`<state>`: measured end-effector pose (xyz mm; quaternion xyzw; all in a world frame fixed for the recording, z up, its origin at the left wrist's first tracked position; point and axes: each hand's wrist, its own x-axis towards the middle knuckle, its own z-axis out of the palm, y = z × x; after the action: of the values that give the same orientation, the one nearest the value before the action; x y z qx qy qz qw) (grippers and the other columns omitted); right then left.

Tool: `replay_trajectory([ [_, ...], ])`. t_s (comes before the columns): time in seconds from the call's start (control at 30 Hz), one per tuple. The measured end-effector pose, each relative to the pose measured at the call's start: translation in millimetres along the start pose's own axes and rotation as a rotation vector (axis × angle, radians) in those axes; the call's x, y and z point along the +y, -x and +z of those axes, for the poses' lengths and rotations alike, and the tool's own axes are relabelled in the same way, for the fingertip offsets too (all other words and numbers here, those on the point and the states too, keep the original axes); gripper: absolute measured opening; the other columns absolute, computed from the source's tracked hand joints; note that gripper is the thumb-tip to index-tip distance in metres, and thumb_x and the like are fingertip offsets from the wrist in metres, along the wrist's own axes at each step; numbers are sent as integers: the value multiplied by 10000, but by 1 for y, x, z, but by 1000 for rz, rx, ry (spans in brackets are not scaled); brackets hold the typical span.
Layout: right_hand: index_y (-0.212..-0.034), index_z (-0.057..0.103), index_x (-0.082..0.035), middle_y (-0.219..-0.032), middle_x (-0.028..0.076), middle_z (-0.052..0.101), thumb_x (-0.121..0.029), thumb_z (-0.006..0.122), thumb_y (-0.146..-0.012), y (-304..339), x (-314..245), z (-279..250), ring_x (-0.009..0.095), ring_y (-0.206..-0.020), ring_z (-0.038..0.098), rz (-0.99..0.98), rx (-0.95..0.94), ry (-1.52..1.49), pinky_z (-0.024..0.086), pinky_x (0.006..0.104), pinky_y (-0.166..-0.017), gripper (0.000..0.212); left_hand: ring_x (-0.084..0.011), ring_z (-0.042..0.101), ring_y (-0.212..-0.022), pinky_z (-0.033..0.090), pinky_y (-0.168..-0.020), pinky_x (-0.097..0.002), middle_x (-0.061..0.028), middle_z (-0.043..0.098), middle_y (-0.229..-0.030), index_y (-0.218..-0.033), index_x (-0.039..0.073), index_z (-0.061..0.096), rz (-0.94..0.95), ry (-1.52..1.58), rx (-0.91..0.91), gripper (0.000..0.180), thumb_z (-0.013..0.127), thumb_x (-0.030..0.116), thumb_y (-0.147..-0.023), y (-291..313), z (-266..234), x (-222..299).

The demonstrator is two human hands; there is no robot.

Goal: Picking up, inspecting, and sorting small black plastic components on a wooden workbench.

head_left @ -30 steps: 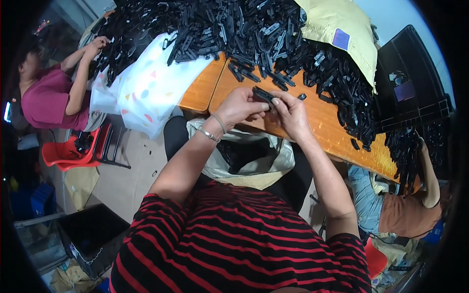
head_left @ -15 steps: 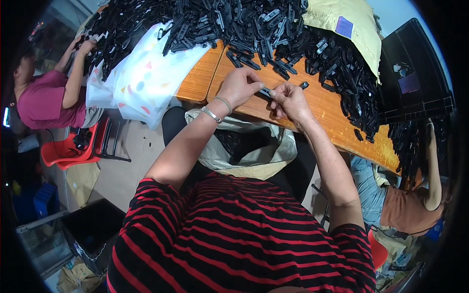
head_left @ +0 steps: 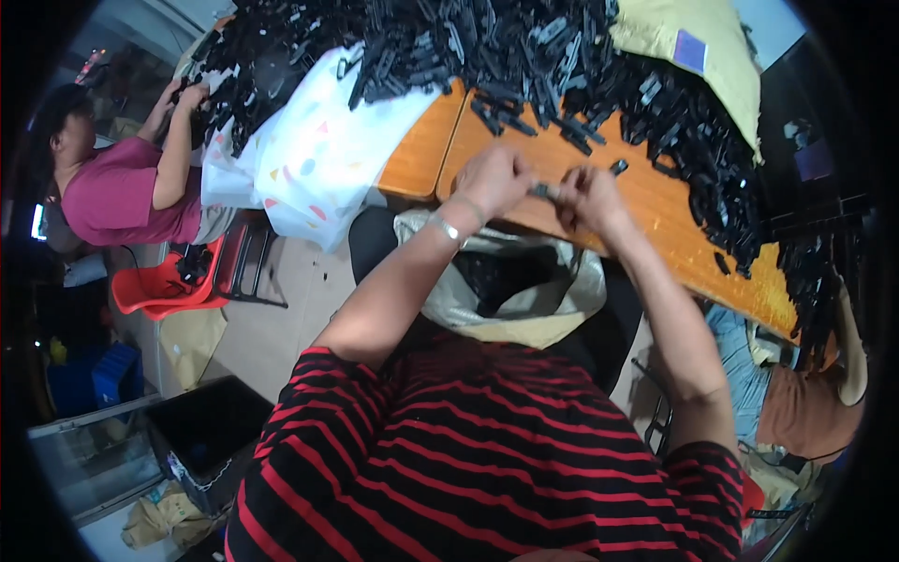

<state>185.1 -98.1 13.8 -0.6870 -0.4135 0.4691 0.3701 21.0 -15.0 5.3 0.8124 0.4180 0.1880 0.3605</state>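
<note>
Far left, a co-worker in a purple shirt (head_left: 126, 197), well apart; no need to reach that way. Next, a white plastic bag (head_left: 300, 159) with bright shapes, hanging over the edge of the bench (head_left: 421, 155). Mind the left elbow there; better not to tug it.

Then the left hand (head_left: 494, 183), fingers bent, right by the left end of a small dark part (head_left: 541, 191). Too blurry to tell if pinching or only touching. Best used softly, with no hard push. Below, between the knees, an open pale sack (head_left: 524, 330) with black stuff inside. Watch out for drops here: better to work a bit farther in, over the wood.

Find the small dark part between both hands, near the front edge of the bench. Then the right hand (head_left: 588, 197), closed in a pinch on the other end. Hold firm, but never squeeze too hard; maybe thin, maybe easy to snap. Turn slowly, with eyes on both ends.

Just past the right hand, one loose black piece (head_left: 619, 167) on the bench. Careful not to knock it. Farther right, a big heap of black parts (head_left: 721, 192); stay clear of it.
</note>
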Motion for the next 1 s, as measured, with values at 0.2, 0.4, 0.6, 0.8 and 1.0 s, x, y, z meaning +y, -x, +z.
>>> replay_trajectory([
  [0.2, -783, 547, -22, -599, 20, 556, -99, 673, -839, 48, -8, -19, 89, -513, 561, -180, -105, 281, 427, 250, -436, 159, -256, 617, -766, 490, -689, -332, -127, 611, -832, -828, 19, 638, 132, 84, -98, 130, 679, 116, -753, 13, -37, -14],
  [0.4, -955, 630, -75, -967, 134, 579, -24, 677, -719, 9, 4, -67, 355, -836, 599, -547, 362, 987, 493, 403, -711, 246, -295, 552, -907, 457, -786, -362, -99, 574, -910, -900, 45, 615, 466, -335, 345, 169, 636, 6, -737, -38, -49, -34],
  [0.6, -903, 634, -52, -883, 127, 602, -74, 727, -696, 7, 10, -58, 342, -805, 609, -542, 289, 884, 495, 396, -689, 228, -300, 537, -889, 444, -781, -381, -95, 574, -891, -858, 47, 609, 446, -438, 237, 141, 660, 17, -729, -38, -47, -33],
  [0.8, -901, 632, -48, -833, 154, 613, -215, 722, -739, 4, -2, 10, 353, -761, 614, -545, 206, 718, 491, 431, -666, 250, -168, 586, -624, 478, -604, -287, -59, 643, -794, -906, 28, 669, 255, 53, 162, 124, 671, 56, -786, -24, -31, -22],
  [1.0, -949, 602, -13, -865, 194, 655, -251, 686, -776, 3, -14, 27, 375, -817, 629, -396, 276, 650, 501, 429, -719, 306, -56, 554, -672, 474, -616, -201, -11, 632, -819, -983, -19, 643, -60, 702, -83, 150, 624, 62, -859, -16, -32, -26],
])
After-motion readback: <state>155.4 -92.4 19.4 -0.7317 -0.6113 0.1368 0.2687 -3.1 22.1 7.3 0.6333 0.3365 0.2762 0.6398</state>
